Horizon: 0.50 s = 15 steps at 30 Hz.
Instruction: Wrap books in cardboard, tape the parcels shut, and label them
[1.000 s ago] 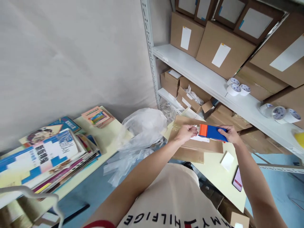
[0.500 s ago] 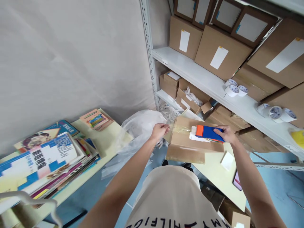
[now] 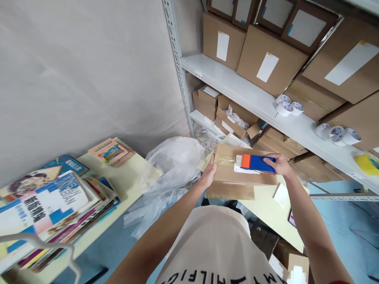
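A brown cardboard box (image 3: 224, 173) lies in front of me, with clear tape and a white label on its top. At its left end, my left hand (image 3: 209, 172) grips the edge, fingers against the side. My right hand (image 3: 276, 164) is closed around the blue body of a blue-and-orange tape dispenser (image 3: 257, 162). The dispenser lies along the box top, its orange end pointing left and covering part of the label. Its underside is hidden.
Books (image 3: 44, 205) are stacked on the left table. Clear plastic bags (image 3: 174, 157) bulge between the tables. A white block (image 3: 280, 195) and a partly hidden phone (image 3: 291, 218) lie right of the box. Shelves (image 3: 231, 71) hold cartons and tape rolls (image 3: 284, 108).
My left hand has moved from a pinch off the box's left end onto that end. The right hand keeps the dispenser on the box top. My view has shifted slightly.
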{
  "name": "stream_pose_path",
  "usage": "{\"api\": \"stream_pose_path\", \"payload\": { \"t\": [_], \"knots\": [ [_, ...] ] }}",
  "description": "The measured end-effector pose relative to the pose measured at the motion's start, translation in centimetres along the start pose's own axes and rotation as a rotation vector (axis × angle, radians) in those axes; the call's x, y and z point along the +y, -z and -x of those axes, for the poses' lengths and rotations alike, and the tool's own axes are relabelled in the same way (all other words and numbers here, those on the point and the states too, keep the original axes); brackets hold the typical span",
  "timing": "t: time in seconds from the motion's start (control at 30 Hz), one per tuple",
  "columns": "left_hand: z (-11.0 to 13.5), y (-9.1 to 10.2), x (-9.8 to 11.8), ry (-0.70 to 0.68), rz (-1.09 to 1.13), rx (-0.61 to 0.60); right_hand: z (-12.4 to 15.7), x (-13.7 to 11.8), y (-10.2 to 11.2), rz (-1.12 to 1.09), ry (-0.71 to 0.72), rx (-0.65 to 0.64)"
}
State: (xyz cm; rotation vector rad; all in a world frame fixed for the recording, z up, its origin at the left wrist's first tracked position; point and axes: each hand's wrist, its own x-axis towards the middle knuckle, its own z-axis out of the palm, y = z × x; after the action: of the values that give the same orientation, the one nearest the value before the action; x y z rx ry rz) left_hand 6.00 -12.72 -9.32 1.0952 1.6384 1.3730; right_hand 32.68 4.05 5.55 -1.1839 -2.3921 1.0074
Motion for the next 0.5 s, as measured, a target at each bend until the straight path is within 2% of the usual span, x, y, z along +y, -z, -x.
{"api": "stream_pose_path", "payload": {
  "t": [0.1, 0.2, 0.27, 0.37, 0.5],
  "knots": [
    [0.1, 0.7, 1.5, -0.078, -0.125, -0.102, -0.1, 0.0, 0.0, 0.005, -0.019, -0.010],
    [-0.8, 1.4, 4.0, -0.247, -0.465, -0.187, -0.3, -0.1, 0.2, 0.024, -0.026, -0.035],
    [-1.5, 1.3, 5.6, -0.324, -0.704, -0.308, -0.4, -0.2, 0.6, 0.049, -0.026, -0.067],
    [-2.2, 0.7, 7.0, -0.296, -0.955, -0.434, -0.7, -0.4, 1.3, 0.087, -0.038, -0.170],
    [-2.2, 0.5, 7.3, -0.240, -1.058, -0.422, -1.4, -1.3, 1.7, 0.094, -0.072, -0.291]
  ]
}}
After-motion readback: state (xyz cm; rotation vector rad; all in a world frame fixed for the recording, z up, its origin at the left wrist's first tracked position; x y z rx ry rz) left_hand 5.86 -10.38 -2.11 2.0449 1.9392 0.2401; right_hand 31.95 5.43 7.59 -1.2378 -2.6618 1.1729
